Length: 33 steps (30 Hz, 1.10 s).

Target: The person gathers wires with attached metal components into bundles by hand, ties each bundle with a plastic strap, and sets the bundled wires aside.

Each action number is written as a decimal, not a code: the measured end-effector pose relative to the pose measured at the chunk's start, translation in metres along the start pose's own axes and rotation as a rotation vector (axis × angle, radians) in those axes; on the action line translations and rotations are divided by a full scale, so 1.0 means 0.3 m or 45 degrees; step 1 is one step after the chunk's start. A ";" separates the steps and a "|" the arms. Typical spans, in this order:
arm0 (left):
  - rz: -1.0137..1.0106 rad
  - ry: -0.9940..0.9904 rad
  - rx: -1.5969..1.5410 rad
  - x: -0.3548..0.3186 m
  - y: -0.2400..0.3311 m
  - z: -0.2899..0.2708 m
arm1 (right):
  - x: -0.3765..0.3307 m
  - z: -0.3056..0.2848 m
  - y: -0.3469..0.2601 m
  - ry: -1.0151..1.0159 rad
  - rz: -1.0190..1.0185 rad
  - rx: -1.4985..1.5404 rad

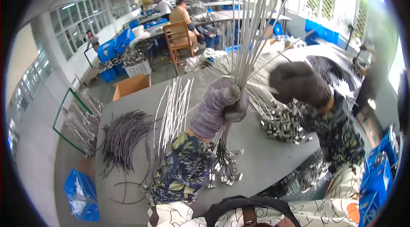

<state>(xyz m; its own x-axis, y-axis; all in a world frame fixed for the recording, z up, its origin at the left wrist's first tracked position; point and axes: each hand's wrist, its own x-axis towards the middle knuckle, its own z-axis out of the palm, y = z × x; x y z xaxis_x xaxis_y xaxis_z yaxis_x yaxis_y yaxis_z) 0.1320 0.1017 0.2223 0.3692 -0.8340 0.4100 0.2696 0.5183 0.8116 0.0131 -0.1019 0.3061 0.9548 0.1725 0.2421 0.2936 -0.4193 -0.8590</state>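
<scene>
My left hand (222,103), in a grey-purple knit glove, is wrapped round a tall bundle of thin grey metal strips (247,51). The strips fan upward above the fist, and small metal heads (224,171) hang in a cluster below it. To the right of the bundle is my right hand (299,82), in a dark grey glove, with its fingers curled in. What it holds, if anything, is hidden. A pile of similar strips with blocky metal heads (284,124) lies on the table under and beside the right hand.
The grey table (256,171) carries a dark strip bundle (126,139) and pale strips (173,111) at left, and a black coil (329,71) at far right. Past its edge are a cardboard box (132,87), blue bins (83,195), and a wooden chair (178,43) with a seated person.
</scene>
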 end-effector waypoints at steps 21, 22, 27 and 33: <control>0.189 0.543 0.021 -0.023 -0.008 0.088 | 0.058 0.092 0.014 0.252 -0.570 -0.911; 0.182 0.517 0.010 -0.022 -0.003 0.118 | 0.079 0.089 0.030 0.226 -0.382 -0.733; 0.098 0.455 0.094 -0.038 -0.004 0.168 | 0.150 0.162 -0.092 -0.203 0.127 0.679; 0.201 0.788 0.021 -0.017 -0.032 0.040 | 0.071 0.170 -0.013 0.396 -0.380 -0.247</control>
<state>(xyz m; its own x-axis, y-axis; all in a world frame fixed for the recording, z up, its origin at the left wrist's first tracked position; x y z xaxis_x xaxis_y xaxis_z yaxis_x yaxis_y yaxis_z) 0.1168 0.0988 0.2173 0.8501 -0.4815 0.2133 0.1576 0.6190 0.7694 0.0299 -0.0510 0.2916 0.7870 0.0480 0.6151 0.5327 -0.5556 -0.6383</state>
